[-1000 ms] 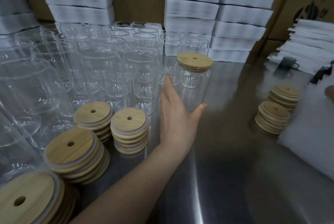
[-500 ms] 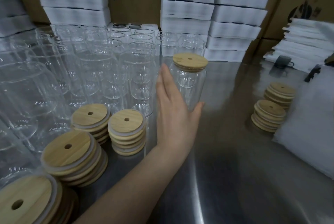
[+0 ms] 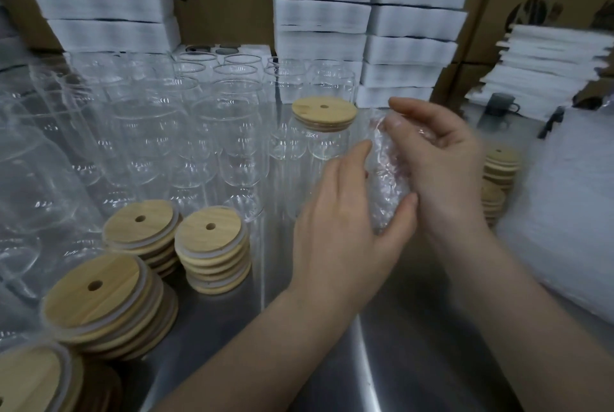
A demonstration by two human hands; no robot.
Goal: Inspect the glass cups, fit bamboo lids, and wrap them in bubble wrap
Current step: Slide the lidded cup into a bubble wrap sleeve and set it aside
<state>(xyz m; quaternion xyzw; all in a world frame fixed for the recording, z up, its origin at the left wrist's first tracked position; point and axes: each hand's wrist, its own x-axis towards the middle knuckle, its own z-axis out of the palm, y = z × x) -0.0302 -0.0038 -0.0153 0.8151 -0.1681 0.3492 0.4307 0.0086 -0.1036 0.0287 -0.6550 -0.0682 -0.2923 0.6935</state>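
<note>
Both hands share one grip on a crumpled sheet of bubble wrap [image 3: 387, 179]: the right hand [image 3: 442, 159] curls its fingers round the upper part, and the left hand [image 3: 342, 222] pinches the lower part between thumb and fingers. A second ago the left hand lay open against the lidded glass cup [image 3: 327, 145] and no wrap showed, so wrapping looks about to begin. The cup, bamboo lid [image 3: 324, 112] fitted, stands on the table [image 3: 398, 361] just behind the grip, seemingly untouched.

The brown cardboard box [image 3: 226, 6] at the back bears cut-off black Chinese characters, apparently 池 and 地.
</note>
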